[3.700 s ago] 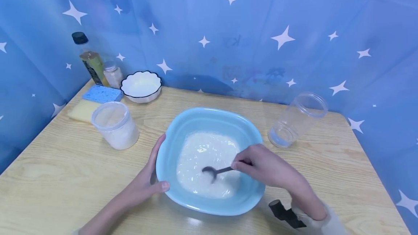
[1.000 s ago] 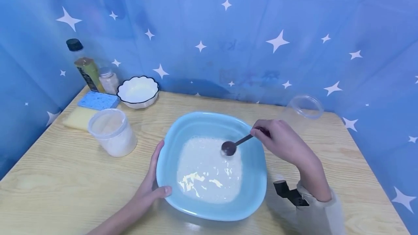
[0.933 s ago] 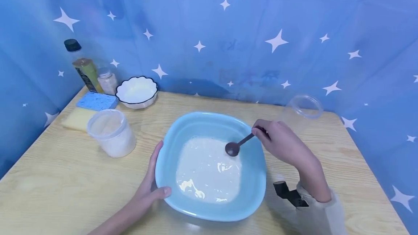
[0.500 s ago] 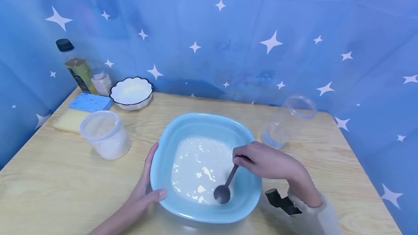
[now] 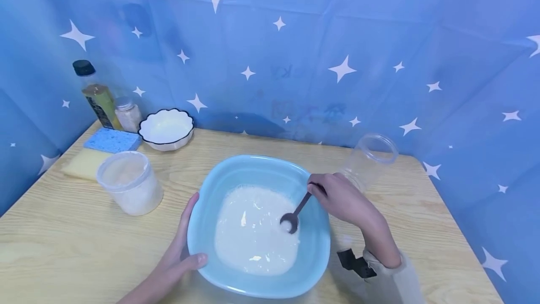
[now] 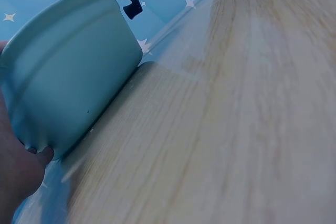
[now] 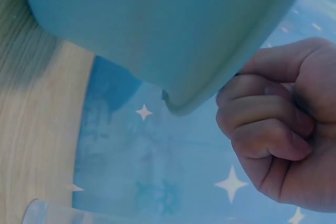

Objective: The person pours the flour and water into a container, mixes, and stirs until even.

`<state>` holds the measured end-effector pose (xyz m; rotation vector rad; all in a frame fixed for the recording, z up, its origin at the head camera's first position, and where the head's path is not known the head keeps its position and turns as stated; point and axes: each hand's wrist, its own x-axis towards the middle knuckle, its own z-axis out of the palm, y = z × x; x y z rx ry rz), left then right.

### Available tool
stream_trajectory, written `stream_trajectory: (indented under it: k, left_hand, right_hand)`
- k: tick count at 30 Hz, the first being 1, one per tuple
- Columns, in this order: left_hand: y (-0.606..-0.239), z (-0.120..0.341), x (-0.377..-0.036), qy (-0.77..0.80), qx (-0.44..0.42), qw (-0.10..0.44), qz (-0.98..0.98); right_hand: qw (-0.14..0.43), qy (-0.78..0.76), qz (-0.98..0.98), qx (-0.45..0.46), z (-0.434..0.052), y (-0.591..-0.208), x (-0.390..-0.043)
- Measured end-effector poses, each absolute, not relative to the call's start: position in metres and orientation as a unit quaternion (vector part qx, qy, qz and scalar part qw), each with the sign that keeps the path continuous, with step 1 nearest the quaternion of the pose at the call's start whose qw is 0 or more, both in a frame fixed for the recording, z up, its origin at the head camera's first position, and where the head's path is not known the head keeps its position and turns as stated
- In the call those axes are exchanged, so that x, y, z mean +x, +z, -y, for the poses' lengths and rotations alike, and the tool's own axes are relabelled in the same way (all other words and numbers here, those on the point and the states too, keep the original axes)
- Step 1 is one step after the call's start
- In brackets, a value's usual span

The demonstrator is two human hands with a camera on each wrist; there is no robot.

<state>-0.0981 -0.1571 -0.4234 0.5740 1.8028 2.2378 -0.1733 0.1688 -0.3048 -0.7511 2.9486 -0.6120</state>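
Note:
A light blue basin point(image 5: 317, 250) stands on the table, holding a white liquid point(image 5: 249, 233). My left hand point(image 5: 175, 253) grips its left side, thumb over the rim and fingers along the outer wall. My right hand point(image 5: 339, 198) pinches the handle of a dark brown spoon point(image 5: 302, 204) over the basin's right side. The spoon's round bowl is at the liquid's surface with some white in it. In the right wrist view, the basin's outer wall point(image 7: 131, 19) hides the spoon, and the right hand's fingers point(image 7: 268, 114) are curled in.
A clear jar point(image 5: 367, 163) stands behind the right hand. At left are a tub of white powder point(image 5: 137, 196), a yellow sponge point(image 5: 84, 164), a blue sponge point(image 5: 111, 140), a scalloped white dish point(image 5: 166, 128), a small shaker jar point(image 5: 128, 116) and an oil bottle point(image 5: 101, 104).
My right hand has moved the spoon round through the liquid: towards the near side half a second ago, now back up along the right. The left hand keeps its grip. The view has shifted slightly.

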Motion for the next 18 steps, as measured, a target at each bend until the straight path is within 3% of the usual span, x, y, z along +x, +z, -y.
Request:
stream_trajectory:
  k: [10,18]
  left_hand:
    - [-0.422,0.156,-0.099,0.757,0.202,0.107,-0.612]
    - [-0.424,0.156,-0.098,0.745,0.198,0.095,-0.63]
  right_hand:
    - [-0.077,-0.208,-0.953,-0.205,-0.168,-0.319,-0.187]
    - [-0.096,-0.22,-0.939,-0.245,-0.143,-0.333,-0.187]
